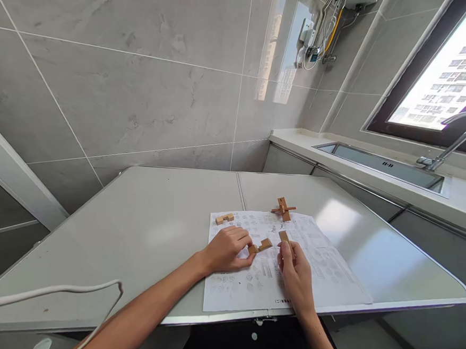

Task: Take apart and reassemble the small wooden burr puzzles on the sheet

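On the table (150,216) lies the paper (339,280), printed and thin, likely to slide or crease if pressed sideways. Over it, the right hand (297,274) has thumb and fingers closed on a block (283,235), its far end sticking out free. The left hand (229,248), beside it, pinches one end of a notched piece (266,244), whose other end points toward the right hand. Both look like bare wood: probably light, stiff and dry enough not to slip. The thin neck of the notched piece seems its weakest spot, so the thick ends are the better hold; the block should bear a grip anywhere along its sides. Farther off, a spare piece (224,218) rests at the paper's far left corner, best taken across its sides. Beyond, near the far edge, sits a wooden cross (283,210), steadiest held by its broad bar.
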`<state>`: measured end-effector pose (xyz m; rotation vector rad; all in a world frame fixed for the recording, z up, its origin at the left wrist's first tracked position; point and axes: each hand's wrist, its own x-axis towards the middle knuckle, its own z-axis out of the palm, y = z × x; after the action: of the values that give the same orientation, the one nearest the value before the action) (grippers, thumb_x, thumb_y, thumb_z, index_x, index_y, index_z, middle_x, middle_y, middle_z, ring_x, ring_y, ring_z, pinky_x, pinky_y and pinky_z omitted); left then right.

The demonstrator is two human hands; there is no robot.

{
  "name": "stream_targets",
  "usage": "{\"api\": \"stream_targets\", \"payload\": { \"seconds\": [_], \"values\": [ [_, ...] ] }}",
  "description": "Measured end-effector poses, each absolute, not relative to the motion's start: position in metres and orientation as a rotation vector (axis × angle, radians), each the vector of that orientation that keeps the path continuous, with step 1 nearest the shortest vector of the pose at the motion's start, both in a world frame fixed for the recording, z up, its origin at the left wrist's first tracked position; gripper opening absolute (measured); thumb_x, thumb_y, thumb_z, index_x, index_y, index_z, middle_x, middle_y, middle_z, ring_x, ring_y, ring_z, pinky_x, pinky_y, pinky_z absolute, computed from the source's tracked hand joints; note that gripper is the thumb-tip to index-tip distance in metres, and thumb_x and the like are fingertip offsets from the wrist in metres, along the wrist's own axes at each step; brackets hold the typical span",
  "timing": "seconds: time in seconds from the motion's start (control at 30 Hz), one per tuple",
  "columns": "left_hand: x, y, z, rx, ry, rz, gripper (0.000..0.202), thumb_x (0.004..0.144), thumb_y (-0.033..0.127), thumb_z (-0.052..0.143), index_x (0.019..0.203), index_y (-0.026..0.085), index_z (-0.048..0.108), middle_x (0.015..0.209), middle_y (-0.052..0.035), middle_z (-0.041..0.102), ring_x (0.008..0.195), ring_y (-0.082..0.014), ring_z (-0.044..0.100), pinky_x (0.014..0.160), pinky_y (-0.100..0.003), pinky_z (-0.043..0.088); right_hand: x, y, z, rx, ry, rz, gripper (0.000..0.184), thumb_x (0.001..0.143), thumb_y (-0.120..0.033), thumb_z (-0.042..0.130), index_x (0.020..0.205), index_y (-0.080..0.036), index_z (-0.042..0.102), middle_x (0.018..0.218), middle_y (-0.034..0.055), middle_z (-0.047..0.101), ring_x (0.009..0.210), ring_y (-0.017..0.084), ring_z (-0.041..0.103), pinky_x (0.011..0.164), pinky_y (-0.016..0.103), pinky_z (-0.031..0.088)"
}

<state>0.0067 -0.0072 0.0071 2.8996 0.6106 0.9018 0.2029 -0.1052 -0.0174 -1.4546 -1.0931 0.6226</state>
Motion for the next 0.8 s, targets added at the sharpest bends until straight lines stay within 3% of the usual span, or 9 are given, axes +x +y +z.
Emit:
{"api": "stream_targets", "payload": {
  "seconds": [0.2,0.33,0.63,0.8],
  "values": [
    [0.0,0.005,-0.001,2.849,1.038,0.933,0.014,0.085,0.027,0.064,0.076,0.02,0.055,0.077,-0.0034,0.066,0.071,-0.0188,0.06,0.066,-0.034,0.045,0.204,-0.1,-0.022,-1.455,-1.252,0.607,0.05,0.104,-0.063,0.041,0.096,-0.021,0.067,0.091,0.007,0.066,0.075,0.021,0.059,0.069,0.033,0.048],
    [-0.002,0.007,-0.005,2.863,1.137,0.86,0.017,0.084,0.028,0.064,0.073,0.021,0.053,0.072,-0.0029,0.063,0.069,-0.0193,0.059,0.065,-0.034,0.044,0.204,-0.097,-0.028,-1.475,-1.398,0.486,0.05,0.102,-0.062,0.046,0.1,-0.02,0.073,0.107,0.0119,0.068,0.085,0.024,0.062,0.074,0.035,0.049],
    [0.001,0.001,-0.001,2.879,0.915,0.8,0.022,0.082,0.032,0.066,0.07,0.021,0.051,0.066,-0.0002,0.058,0.061,-0.0157,0.055,0.059,-0.031,0.038,0.201,-0.097,-0.03,-1.548,-1.419,0.421,0.052,0.1,-0.067,0.05,0.093,-0.02,0.072,0.083,0.0078,0.07,0.067,0.021,0.058,0.066,0.035,0.046],
    [0.001,-0.001,0.0,2.873,0.672,0.741,0.033,0.086,0.042,0.07,0.07,0.02,0.052,0.064,0.0016,0.059,0.06,-0.0141,0.056,0.06,-0.031,0.038,0.2,-0.095,-0.031,-1.566,-1.407,0.359,0.054,0.098,-0.07,0.052,0.087,-0.02,0.071,0.088,0.01,0.071,0.066,0.02,0.059,0.067,0.035,0.047]
  ]
}}
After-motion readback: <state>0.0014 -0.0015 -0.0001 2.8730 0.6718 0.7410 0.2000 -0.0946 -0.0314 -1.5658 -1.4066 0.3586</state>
